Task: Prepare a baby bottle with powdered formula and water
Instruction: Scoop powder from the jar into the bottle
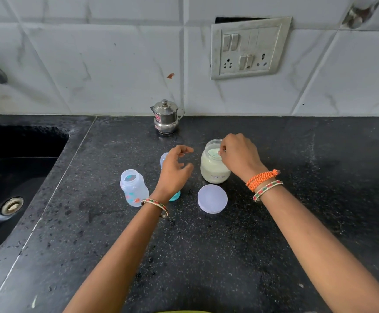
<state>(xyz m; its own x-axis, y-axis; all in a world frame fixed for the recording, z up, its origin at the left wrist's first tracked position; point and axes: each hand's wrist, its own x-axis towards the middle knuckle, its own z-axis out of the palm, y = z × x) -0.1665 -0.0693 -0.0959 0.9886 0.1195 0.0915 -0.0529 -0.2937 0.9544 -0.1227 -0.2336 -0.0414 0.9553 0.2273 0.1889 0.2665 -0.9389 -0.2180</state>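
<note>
The baby bottle [134, 188] stands uncapped on the black counter [206, 256], left of the open formula jar [214, 164]. The right hand [240, 155] pinches something at the jar's mouth; what, I cannot tell. The left hand [175, 170] hovers between bottle and jar, fingers apart. The jar's lid [212, 199] lies just before the jar.

formula jar [214, 170] | handwritten label: "Formula" | other markings unreadable

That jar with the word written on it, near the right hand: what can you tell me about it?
The formula jar is a small, rounded, clear container, glass or plastic, standing upright on the black speckled counter. It is mostly full of pale cream powder, with "Formula" handwritten low on its side. It is open; the right hand reaches into its mouth.
</note>
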